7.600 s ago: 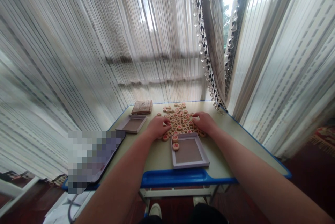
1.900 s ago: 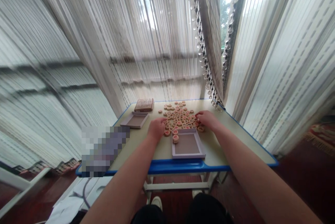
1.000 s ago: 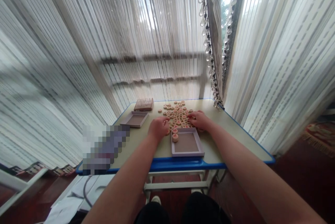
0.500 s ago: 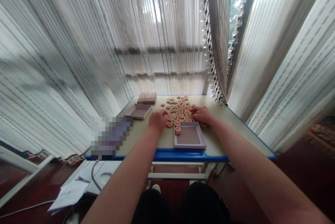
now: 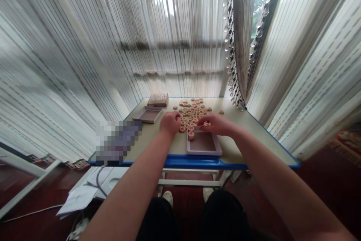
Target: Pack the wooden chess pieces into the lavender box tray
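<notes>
Hovering right hand [image 5: 213, 122] over the near tray [image 5: 203, 144], parking left hand [image 5: 170, 122] by the wooden pieces [image 5: 193, 112], curling both half-closed, tbh not being able to tell if gripping any.

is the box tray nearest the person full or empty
Neither: it is partly filled. In the near tray, red-marked pieces sit by the left wall toward the far corner, while most of its brown floor shows bare.
</notes>
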`<state>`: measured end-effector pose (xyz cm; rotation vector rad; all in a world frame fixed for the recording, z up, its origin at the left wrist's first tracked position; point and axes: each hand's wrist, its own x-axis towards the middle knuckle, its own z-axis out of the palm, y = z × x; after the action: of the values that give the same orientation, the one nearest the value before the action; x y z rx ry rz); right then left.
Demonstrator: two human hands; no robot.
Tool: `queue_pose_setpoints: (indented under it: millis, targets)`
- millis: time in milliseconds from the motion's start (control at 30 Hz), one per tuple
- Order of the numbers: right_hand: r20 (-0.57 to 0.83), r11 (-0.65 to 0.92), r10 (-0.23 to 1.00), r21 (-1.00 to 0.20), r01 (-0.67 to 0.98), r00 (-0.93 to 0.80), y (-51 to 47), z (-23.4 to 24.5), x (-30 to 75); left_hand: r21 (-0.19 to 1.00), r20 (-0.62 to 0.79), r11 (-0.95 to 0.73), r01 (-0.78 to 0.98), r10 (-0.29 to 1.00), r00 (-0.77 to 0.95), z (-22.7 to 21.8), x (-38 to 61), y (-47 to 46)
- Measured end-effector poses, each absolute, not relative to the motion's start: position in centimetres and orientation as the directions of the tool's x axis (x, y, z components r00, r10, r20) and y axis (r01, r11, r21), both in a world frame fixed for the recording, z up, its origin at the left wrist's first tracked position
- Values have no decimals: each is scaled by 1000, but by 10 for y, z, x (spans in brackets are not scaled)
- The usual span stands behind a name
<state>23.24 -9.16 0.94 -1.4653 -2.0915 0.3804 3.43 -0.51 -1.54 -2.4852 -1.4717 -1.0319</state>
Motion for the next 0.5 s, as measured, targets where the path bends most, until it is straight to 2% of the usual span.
queue_pose_setpoints:
  millis: [67,233,367,500]
  targets:
    - [255,386,920,-451,805,-299,-96,10,227,254,582,-545,799,746,323,-15,34,-6]
    - [227,369,927,-409,835,-298,-92,4,223,236,560,-665,708,689,460,-12,36,-13]
    - [240,307,942,-340,889,-234,-90,6,224,221,483,-650,727,721,498,-11,39,-18]
    - [273,377,914,-290,880,-301,-94,10,227,196,473,-649,736,719,508,-10,39,-18]
